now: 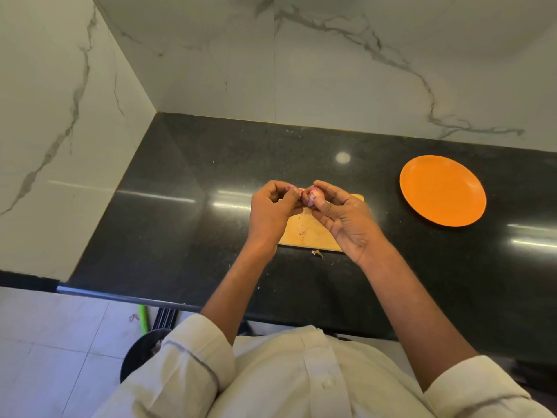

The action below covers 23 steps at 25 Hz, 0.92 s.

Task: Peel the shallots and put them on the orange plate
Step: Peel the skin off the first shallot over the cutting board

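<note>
Both hands are up over the wooden cutting board (pixel 310 230), which lies flat on the black desk (pixel 180 206) about mid-scene. The right hand (pixel 343 218) has its grip curled round a small pinkish-purple shallot (pixel 312 196), thumb on the near side and fingers over the far side. The left hand (pixel 272 211) is just beside it, fingers curled in, pinching a bit of purple skin (pixel 291 190) at the shallot's left end (can't tell if that skin is still attached or already loose). So the shallot is held in the air above the far end of the board, not resting on anything.

The orange plate (pixel 443 191) sits on the desk well to the right of the hands, and its whole orange face shows.

A few scraps of peel (pixel 303 233) lie on the board, and one more scrap (pixel 317 252) lies on the desk just off the board's near edge.

Down on the floor at near left there's a dark round bin (pixel 141 354), partly hidden by the sleeve (pixel 193 357), contents too hidden to make out.
</note>
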Each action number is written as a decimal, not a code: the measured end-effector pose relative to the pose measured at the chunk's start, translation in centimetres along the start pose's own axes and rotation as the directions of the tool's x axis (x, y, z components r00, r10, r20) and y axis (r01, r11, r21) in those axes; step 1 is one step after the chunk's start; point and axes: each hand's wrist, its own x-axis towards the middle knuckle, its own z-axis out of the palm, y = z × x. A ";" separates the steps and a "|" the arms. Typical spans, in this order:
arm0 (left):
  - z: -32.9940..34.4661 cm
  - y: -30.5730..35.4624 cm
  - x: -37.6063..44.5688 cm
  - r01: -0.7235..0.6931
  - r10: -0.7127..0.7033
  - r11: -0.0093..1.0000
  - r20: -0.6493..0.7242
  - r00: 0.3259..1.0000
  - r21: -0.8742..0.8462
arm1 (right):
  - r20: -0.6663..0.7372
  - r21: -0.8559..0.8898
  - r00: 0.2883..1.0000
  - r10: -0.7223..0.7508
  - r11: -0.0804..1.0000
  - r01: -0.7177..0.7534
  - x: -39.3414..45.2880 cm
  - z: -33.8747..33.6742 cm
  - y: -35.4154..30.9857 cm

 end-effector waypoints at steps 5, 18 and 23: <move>0.3 0.3 0.1 0.000 0.002 1.000 0.103 0.995 -0.026 | -0.050 -0.036 0.998 -0.046 0.998 0.044 0.3 -0.5 -0.2; 0.9 0.4 1.1 0.118 -0.118 0.992 0.007 0.993 -0.036 | -0.046 0.003 0.999 -0.008 1.000 0.008 0.7 0.4 -0.2; 0.8 0.7 0.5 0.073 -0.072 0.995 0.023 0.997 -0.061 | -0.045 0.131 0.999 0.020 0.991 -0.014 0.5 0.2 -0.1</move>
